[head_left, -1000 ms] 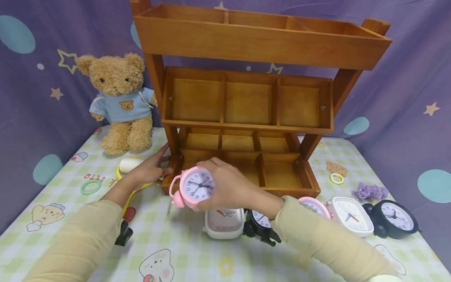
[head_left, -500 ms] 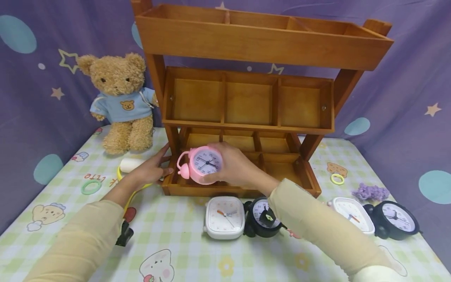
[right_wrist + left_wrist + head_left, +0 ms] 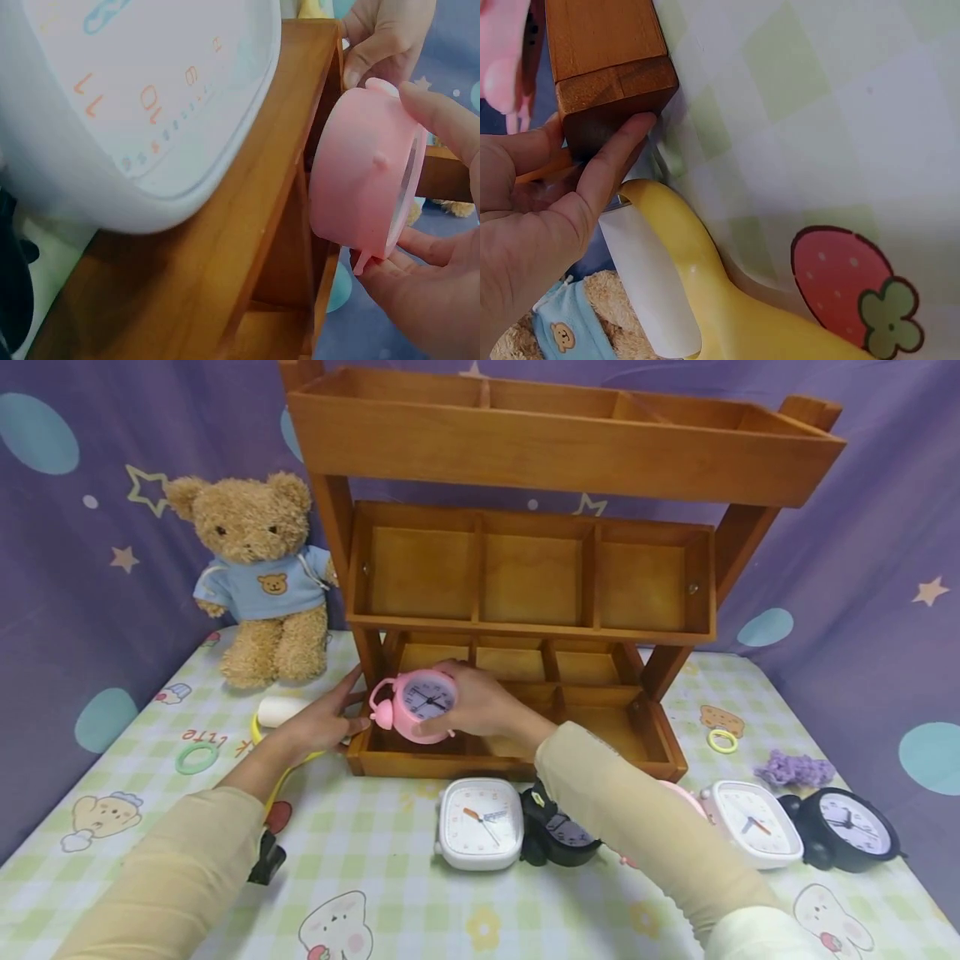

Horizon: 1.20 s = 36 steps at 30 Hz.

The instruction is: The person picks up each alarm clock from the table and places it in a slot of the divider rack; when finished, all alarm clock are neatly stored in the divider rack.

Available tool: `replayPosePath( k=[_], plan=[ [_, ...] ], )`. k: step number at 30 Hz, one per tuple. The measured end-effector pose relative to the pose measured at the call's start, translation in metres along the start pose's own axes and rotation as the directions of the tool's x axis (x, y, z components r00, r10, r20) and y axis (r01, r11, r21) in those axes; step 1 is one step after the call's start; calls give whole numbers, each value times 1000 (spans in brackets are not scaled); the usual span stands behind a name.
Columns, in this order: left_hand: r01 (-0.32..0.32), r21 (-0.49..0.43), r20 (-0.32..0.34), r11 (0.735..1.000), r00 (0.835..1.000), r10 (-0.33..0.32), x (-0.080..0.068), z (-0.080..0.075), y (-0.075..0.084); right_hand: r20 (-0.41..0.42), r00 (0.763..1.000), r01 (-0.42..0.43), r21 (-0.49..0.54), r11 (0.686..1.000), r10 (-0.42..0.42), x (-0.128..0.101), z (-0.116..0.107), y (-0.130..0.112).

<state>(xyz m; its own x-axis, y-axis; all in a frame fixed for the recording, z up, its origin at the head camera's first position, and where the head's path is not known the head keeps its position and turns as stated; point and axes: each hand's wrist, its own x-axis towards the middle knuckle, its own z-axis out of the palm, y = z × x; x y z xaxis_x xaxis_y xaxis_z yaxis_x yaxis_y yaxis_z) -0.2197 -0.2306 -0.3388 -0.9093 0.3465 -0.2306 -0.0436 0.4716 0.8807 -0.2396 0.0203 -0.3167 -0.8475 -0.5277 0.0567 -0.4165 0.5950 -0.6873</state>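
My right hand [image 3: 480, 700] grips a pink twin-bell alarm clock [image 3: 420, 720] by its round body, fingers on one side and thumb on the other. The clock is on its side, bells and handle to the left, over the left compartment of the wooden shelf's lowest tray [image 3: 442, 766]. The right wrist view has the pink clock [image 3: 360, 169] close to the tray wall; whether it touches the tray floor is hidden. My left hand [image 3: 326, 718] holds the tray's left end, its thumb at the rim and fingers along the outer side, as the left wrist view shows on the wood [image 3: 615, 94].
White square clocks [image 3: 480, 827] [image 3: 753, 827] and black clocks [image 3: 566, 839] [image 3: 855, 831] lie before the shelf. Another pink clock [image 3: 681, 793] is partly behind my right sleeve. A teddy bear [image 3: 266, 577], a yellow-and-white object [image 3: 660, 262] and a green ring [image 3: 197, 758] are left.
My right hand has carried the pink clock up and back from before the shelf to over the lowest tray, then slightly left. My left hand has stayed at the tray's end.
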Motion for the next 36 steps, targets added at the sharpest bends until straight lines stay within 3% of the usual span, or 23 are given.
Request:
replayPosePath(
  k=[8,23,32,36],
  plan=[
    [0,0,13,1000,1000,0,-1,0,3,36,998,-59,17,998,58,8,5,5],
    [15,-19,29,1000,999,-14,0,1,3,103,990,-94,-51,994,99,14,3,12],
    [8,24,16,1000,1000,-8,-1,0,2,138,988,-53,-133,990,71,18,10,14],
    [5,25,15,1000,1000,-6,0,1,1,161,986,-26,-120,992,46,21,10,13]
  ],
)
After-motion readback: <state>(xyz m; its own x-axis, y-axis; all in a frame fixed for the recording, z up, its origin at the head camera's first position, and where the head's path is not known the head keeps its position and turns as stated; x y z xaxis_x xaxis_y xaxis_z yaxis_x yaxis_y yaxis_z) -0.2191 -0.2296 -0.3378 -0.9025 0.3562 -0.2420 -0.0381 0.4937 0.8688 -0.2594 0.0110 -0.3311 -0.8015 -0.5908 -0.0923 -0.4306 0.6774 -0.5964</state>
